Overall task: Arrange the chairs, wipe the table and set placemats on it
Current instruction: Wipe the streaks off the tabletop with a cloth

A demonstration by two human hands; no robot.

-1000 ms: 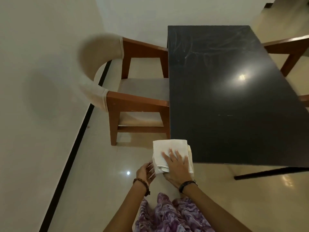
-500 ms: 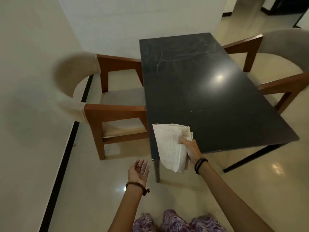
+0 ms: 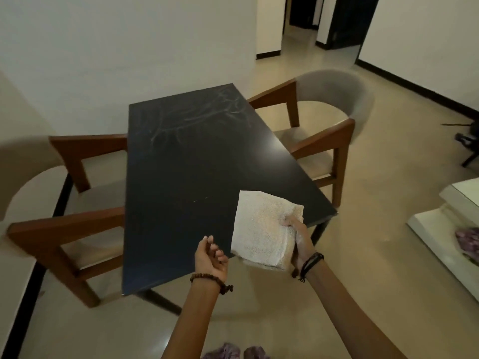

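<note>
A black rectangular table [image 3: 186, 161] stands in the middle, with pale smear marks at its far end. My right hand [image 3: 298, 239] grips a folded white cloth [image 3: 261, 229] over the table's near right corner. My left hand [image 3: 211, 257] hovers palm up beside the cloth, fingers loosely curled, holding nothing. One wooden chair with a beige curved back [image 3: 59, 229] is tucked at the table's left side. A matching chair [image 3: 326, 141] sits at the right side.
A wall with a black skirting runs along the left. A white low ledge [image 3: 445, 229] with a purple cloth on it lies at the right. A dark stand's legs [image 3: 466, 146] are at the far right. Open floor and a doorway lie beyond the table.
My left hand has let go of the cloth and my right hand has carried it to the right, over the table's near corner. The view has swung right and up.
</note>
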